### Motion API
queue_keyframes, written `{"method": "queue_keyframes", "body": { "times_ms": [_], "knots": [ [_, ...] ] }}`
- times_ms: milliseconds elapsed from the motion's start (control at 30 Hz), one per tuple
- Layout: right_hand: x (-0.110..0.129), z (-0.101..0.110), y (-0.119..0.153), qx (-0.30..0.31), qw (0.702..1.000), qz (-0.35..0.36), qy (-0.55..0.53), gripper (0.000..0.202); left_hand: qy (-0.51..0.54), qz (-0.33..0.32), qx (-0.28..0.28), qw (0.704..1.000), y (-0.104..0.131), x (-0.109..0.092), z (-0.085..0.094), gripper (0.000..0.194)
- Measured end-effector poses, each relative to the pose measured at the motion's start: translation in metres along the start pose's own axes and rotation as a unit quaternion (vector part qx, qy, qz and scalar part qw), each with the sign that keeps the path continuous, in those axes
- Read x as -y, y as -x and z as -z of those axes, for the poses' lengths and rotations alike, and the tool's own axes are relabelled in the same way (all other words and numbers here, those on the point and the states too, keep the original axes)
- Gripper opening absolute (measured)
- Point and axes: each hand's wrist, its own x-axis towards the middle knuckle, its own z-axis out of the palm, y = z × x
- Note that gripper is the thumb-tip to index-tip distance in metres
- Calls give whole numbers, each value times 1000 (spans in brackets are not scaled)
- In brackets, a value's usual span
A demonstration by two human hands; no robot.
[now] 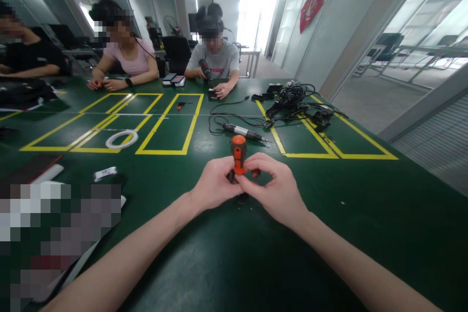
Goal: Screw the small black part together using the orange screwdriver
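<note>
An orange and grey screwdriver handle stands upright between my two hands, over the green table. My left hand is closed around the lower part of the handle from the left. From the right, the fingers of my right hand pinch at the handle's orange base. The fingertips of both hands meet there. Just below them a small dark thing shows on the table, mostly hidden by the hands. The screwdriver's lower end is hidden too.
Beyond my hands lies a black and silver electric screwdriver with its cable. A pile of black cables is at the back right. A white tape ring and a small white packet lie left. Three people sit across the table.
</note>
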Motion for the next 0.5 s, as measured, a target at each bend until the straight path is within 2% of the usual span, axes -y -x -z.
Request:
{"method": "queue_keyframes", "body": {
  "times_ms": [33,67,100,133,233,333,400,500],
  "knots": [
    [-1,1,0,-2,1000,-1,2,7,-31,-1,-2,1000,2,3,2,22],
    [-3,2,0,-1,1000,-5,1,7,-49,6,8,999,5,6,4,41],
    [-4,3,1,2,1000,-10,-2,7,-51,10,37,998,7,10,6,59],
    [-5,4,1,9,1000,-13,-6,9,-46,13,63,997,10,14,7,65],
    [-6,9,3,39,999,-6,-16,15,-34,2,150,988,18,25,6,57],
    [-6,13,3,64,998,2,-22,19,-11,35,191,981,22,33,2,26],
    [-6,14,4,79,996,-4,-29,23,-12,64,177,982,23,36,-1,21],
    [-8,15,5,110,991,-42,-70,29,-53,93,117,987,24,37,-2,30]
  ]
}}
